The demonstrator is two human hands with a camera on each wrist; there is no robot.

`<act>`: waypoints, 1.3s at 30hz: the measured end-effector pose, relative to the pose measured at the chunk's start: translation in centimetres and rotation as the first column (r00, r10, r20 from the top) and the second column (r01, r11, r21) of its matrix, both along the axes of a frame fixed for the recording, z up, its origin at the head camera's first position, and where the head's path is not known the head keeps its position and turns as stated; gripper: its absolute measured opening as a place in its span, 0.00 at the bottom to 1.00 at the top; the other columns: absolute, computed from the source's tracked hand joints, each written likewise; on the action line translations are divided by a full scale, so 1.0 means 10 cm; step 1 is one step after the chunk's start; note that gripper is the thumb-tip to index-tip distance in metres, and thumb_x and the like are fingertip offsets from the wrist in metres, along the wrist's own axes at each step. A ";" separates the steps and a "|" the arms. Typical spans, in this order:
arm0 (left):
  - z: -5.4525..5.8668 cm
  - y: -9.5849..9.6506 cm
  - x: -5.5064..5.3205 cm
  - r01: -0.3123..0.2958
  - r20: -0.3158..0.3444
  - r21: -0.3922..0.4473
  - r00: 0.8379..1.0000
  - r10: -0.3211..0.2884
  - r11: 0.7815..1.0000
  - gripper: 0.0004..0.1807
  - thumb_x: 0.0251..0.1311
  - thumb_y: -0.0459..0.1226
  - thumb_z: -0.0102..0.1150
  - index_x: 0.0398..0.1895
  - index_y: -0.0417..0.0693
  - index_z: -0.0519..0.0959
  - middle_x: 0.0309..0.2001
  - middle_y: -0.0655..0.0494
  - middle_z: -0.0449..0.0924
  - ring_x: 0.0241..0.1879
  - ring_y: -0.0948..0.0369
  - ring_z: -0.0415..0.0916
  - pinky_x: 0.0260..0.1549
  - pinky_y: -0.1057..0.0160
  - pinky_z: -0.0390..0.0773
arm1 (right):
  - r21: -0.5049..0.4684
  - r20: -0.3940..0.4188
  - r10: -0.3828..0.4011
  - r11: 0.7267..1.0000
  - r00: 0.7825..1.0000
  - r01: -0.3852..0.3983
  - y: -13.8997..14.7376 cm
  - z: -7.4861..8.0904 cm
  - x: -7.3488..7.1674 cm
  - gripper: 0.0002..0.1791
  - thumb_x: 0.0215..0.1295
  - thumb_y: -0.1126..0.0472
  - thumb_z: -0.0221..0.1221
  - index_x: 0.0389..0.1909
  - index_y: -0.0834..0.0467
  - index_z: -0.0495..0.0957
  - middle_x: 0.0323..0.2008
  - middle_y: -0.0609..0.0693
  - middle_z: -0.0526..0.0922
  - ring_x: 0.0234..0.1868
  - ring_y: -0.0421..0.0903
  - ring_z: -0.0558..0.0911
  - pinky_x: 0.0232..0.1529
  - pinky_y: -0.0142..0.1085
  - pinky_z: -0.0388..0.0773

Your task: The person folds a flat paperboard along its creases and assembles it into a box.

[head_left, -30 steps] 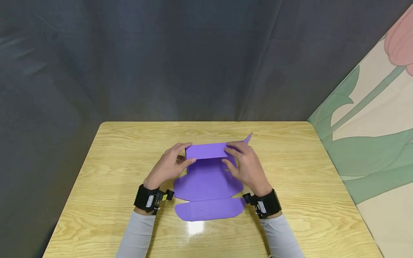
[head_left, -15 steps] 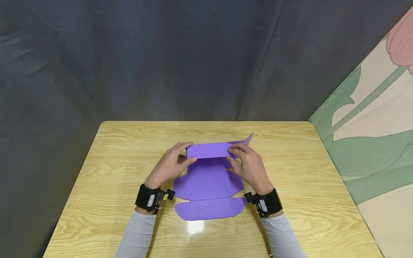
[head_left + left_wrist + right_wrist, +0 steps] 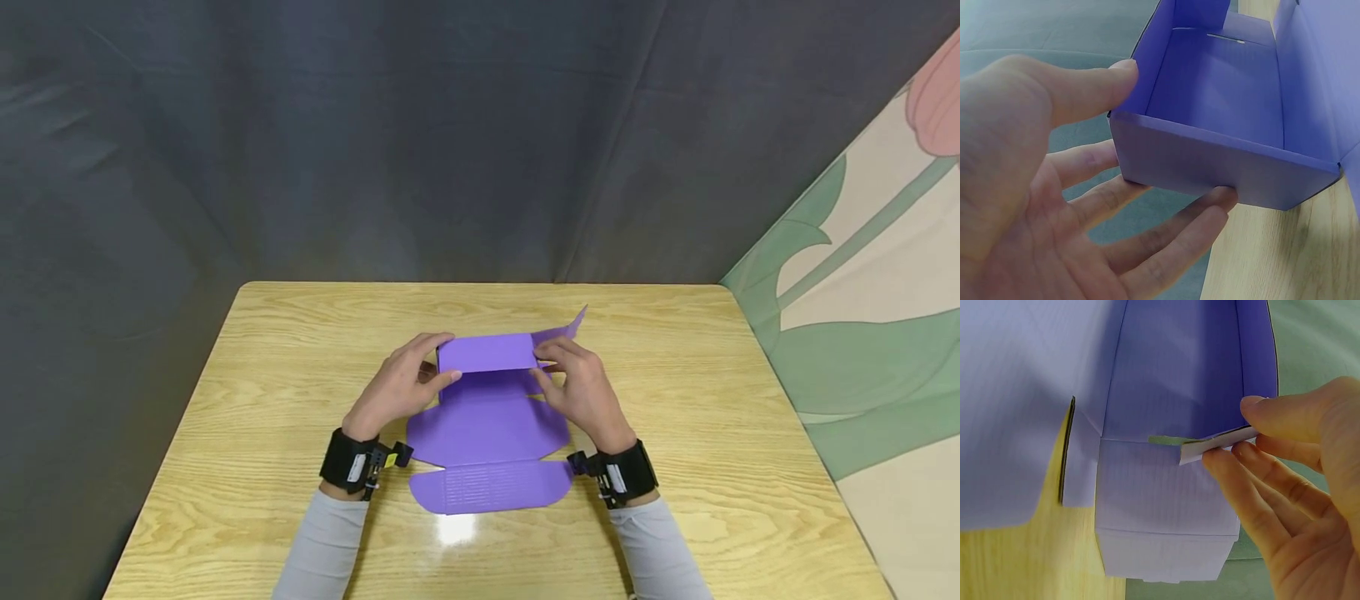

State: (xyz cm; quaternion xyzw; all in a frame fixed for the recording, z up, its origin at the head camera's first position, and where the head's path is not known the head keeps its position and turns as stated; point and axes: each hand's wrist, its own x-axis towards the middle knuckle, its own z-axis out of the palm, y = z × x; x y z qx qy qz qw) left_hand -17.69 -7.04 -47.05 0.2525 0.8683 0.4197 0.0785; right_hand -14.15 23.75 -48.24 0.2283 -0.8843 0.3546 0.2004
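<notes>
A purple cardboard box (image 3: 487, 354), partly folded up, stands on the table in the head view. My left hand (image 3: 393, 383) holds its left end. In the left wrist view the thumb lies at the wall's edge and fingertips touch the folded end panel (image 3: 1210, 159). At the right end my right hand (image 3: 588, 387) pinches a small flap (image 3: 1213, 444) between thumb and fingers. Below that flap the right end panel (image 3: 1166, 494) lies folded outward, with a narrow slot at its crease. The lid (image 3: 487, 429) spreads toward me, ending in a front flap (image 3: 491, 487).
The wooden table (image 3: 315, 325) extends around the box. A dark curtain (image 3: 450, 142) hangs behind it, and a flower-patterned cloth (image 3: 885, 350) is on the right. Black wrist cameras (image 3: 352, 462) sit on both wrists close to the lid's sides.
My right hand has shifted slightly right, its fingers moving from the wall's corner to the small end flap. The left hand keeps its hold, and the box stays nearly in place.
</notes>
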 end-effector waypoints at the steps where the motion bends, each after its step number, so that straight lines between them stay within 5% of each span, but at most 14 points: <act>1: 0.00 0.00 0.00 0.000 -0.002 0.000 1.000 0.000 1.000 0.35 0.74 0.48 0.66 0.79 0.47 0.69 0.73 0.49 0.74 0.54 0.54 0.86 0.55 0.55 0.87 | -0.010 0.014 0.003 1.000 1.000 -0.002 0.00 0.00 0.00 0.13 0.58 0.78 0.72 0.44 0.70 0.86 0.44 0.58 0.87 0.45 0.56 0.90 0.41 0.38 0.91; 13: 0.00 -0.02 0.01 0.004 0.000 -0.011 1.000 -0.004 1.000 0.35 0.73 0.47 0.67 0.78 0.47 0.70 0.73 0.47 0.75 0.53 0.51 0.86 0.55 0.51 0.87 | -0.035 0.140 -0.015 0.999 0.990 0.020 -0.02 0.01 0.01 0.14 0.58 0.77 0.71 0.44 0.67 0.84 0.42 0.57 0.86 0.44 0.55 0.90 0.39 0.38 0.91; 21: -0.01 -0.02 0.00 0.011 -0.003 0.008 1.000 -0.011 1.000 0.35 0.73 0.45 0.68 0.78 0.44 0.70 0.73 0.45 0.75 0.55 0.48 0.86 0.56 0.48 0.87 | -0.169 0.260 0.032 0.985 0.965 0.013 0.01 0.01 0.00 0.16 0.57 0.80 0.70 0.44 0.66 0.82 0.47 0.60 0.86 0.50 0.59 0.90 0.43 0.33 0.90; 32: 0.00 0.00 0.01 0.007 0.035 0.025 0.999 -0.008 1.000 0.35 0.74 0.45 0.67 0.79 0.46 0.69 0.74 0.45 0.73 0.58 0.47 0.85 0.57 0.51 0.87 | -0.122 0.283 -0.012 0.991 0.959 0.048 -0.01 0.00 0.01 0.17 0.57 0.79 0.71 0.45 0.65 0.79 0.46 0.61 0.85 0.51 0.60 0.89 0.41 0.37 0.91; 39: 0.00 -0.02 0.00 0.012 0.018 0.019 1.000 -0.012 1.000 0.35 0.74 0.44 0.67 0.79 0.44 0.69 0.73 0.44 0.74 0.57 0.47 0.85 0.56 0.51 0.87 | -0.236 0.383 0.005 0.967 0.924 0.093 -0.10 -0.01 0.01 0.20 0.57 0.81 0.69 0.48 0.66 0.75 0.49 0.64 0.82 0.52 0.62 0.88 0.42 0.37 0.91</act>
